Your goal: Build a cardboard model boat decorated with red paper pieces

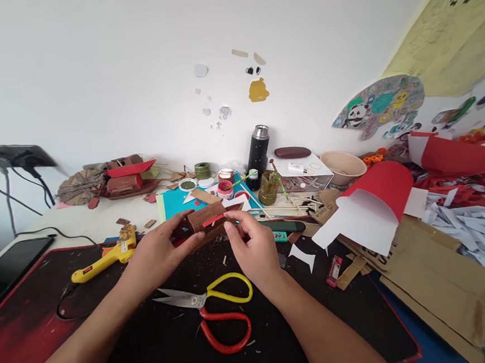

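Observation:
A small brown model boat [207,216] with a rounded cabin is held up over the dark mat. My left hand [166,246] grips its left end, fingers behind and thumb along the near side. A narrow red strip [214,220] lies along the boat's side. The thumb and forefinger of my right hand [251,242] pinch at the strip's right end, against the boat. My fingers hide part of the hull. Below the hands, scissors [199,301] with one yellow and one red handle lie with blades slightly apart. A yellow glue gun [106,260] rests left of my left hand.
Paint jars [225,189], a murky jar [269,188] with brushes and a black flask [258,152] stand behind. Another brown model [125,184] sits back left. Rolled red paper [380,190], cardboard [447,277], paper scraps [474,241] and a lighter [334,270] lie right. A phone [14,266] is left.

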`<state>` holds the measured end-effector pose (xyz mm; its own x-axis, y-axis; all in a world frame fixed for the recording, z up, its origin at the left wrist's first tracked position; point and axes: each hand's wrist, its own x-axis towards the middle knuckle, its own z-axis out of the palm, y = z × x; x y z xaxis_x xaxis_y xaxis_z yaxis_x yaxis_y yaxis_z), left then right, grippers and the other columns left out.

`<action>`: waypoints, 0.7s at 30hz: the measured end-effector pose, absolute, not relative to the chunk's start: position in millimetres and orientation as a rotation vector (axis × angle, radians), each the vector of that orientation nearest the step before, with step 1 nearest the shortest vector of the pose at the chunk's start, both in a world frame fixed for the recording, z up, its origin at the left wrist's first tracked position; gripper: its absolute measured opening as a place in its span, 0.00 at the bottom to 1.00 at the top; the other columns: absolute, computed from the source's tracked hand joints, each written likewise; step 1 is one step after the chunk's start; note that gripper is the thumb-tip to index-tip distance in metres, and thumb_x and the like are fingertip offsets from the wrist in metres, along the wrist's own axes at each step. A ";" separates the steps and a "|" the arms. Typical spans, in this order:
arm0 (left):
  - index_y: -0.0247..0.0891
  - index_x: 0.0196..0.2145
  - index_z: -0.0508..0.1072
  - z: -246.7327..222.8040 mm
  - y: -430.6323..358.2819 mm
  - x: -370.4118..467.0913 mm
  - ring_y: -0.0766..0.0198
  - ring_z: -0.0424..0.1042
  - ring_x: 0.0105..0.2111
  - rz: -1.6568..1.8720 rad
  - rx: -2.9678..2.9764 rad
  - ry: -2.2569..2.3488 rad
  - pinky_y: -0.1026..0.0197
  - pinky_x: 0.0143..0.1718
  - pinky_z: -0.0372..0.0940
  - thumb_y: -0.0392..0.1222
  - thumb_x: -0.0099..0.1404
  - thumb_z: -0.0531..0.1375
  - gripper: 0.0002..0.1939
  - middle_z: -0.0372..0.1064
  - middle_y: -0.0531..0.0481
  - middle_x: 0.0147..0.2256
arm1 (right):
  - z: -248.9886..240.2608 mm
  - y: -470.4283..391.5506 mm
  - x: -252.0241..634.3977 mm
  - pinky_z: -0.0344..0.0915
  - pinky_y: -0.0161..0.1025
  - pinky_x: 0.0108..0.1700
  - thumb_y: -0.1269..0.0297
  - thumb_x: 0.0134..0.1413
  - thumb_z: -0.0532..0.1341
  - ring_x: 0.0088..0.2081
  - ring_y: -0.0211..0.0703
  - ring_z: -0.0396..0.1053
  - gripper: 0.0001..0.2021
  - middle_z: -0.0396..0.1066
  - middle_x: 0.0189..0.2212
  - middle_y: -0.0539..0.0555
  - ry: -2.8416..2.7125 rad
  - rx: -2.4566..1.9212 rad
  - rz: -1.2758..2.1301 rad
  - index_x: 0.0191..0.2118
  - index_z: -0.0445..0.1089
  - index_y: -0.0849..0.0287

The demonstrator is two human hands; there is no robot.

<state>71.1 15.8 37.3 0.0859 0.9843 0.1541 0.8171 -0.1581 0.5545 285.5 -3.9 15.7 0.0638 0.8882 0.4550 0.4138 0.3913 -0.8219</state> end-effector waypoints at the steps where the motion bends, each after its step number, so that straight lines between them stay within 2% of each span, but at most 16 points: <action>1: 0.40 0.65 0.74 37.6 15.3 72.0 0.39 0.82 0.48 0.708 2.057 1.796 0.48 0.47 0.75 0.72 0.64 0.58 0.42 0.83 0.39 0.51 | 15.7 -4.0 285.3 0.57 0.37 0.29 0.58 0.69 0.60 0.22 0.38 0.61 0.14 0.61 0.19 0.44 -1.546 -1.204 0.540 0.50 0.80 0.59; 9: 0.41 0.66 0.73 40.1 12.0 76.7 0.40 0.82 0.46 0.655 2.034 1.786 0.50 0.44 0.73 0.71 0.62 0.57 0.44 0.83 0.40 0.51 | 15.3 -2.9 285.3 0.58 0.36 0.29 0.58 0.70 0.60 0.23 0.38 0.63 0.14 0.66 0.21 0.46 -1.534 -1.204 0.569 0.46 0.80 0.60; 21: 0.41 0.65 0.75 40.8 12.3 75.7 0.40 0.83 0.45 0.671 2.032 1.783 0.51 0.42 0.74 0.71 0.62 0.58 0.43 0.84 0.40 0.50 | 15.2 -3.4 285.3 0.59 0.37 0.29 0.57 0.70 0.59 0.23 0.39 0.65 0.14 0.69 0.22 0.47 -1.547 -1.217 0.570 0.46 0.80 0.58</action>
<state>75.7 12.3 40.8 0.0936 0.9887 0.1174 0.8208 -0.1433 0.5529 285.3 -3.4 15.2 0.0545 0.9017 0.4289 0.4075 0.3720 -0.8340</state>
